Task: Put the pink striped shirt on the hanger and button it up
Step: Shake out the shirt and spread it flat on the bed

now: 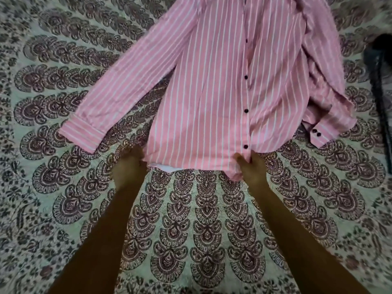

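On the patterned bedspread (pixel 191 219) we find the pink striped shirt (pixel 212 81) spread flat, buttons up; our left hand (pixel 127 168) and right hand (pixel 252 170) each pinch its near hem.

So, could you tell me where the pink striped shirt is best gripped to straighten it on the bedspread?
Probably at the bottom hem of the pink striped shirt, coming from the near side: it lies lengthwise, hem nearest. The left hand and right hand already pinch it, one at each end.

pink white-striped shirt (pixel 212 92), maroon-patterned bedspread (pixel 201 219)
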`<act>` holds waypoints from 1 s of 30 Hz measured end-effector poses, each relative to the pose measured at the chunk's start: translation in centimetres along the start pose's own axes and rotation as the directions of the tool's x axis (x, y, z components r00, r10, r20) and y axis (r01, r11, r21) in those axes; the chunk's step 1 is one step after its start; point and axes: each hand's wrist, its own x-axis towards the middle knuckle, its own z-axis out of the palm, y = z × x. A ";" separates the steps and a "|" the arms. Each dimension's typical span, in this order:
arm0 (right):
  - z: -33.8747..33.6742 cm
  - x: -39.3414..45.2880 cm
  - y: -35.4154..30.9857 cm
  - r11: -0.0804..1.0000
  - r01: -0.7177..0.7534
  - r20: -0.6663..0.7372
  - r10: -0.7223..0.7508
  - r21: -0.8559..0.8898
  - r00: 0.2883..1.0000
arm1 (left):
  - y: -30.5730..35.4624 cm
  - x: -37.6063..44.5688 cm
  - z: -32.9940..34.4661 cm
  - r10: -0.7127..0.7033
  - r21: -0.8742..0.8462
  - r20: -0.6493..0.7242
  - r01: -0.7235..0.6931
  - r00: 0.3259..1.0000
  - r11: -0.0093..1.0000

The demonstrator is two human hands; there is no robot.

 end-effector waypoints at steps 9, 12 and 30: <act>0.8 0.3 2.4 0.940 -0.203 -0.183 0.156 -0.274 0.971 | -2.0 0.0 -0.4 0.210 -0.045 0.192 -0.205 0.959 0.978; 1.2 0.3 2.5 0.915 -0.118 -0.234 0.026 -0.385 0.972 | -0.8 1.1 -1.4 0.118 -0.068 0.205 -0.106 0.972 0.992; 4.7 15.6 -13.0 0.839 0.367 -0.325 -0.505 -0.401 0.800 | 13.0 21.2 -3.1 0.166 -0.301 -0.028 -0.167 0.986 0.939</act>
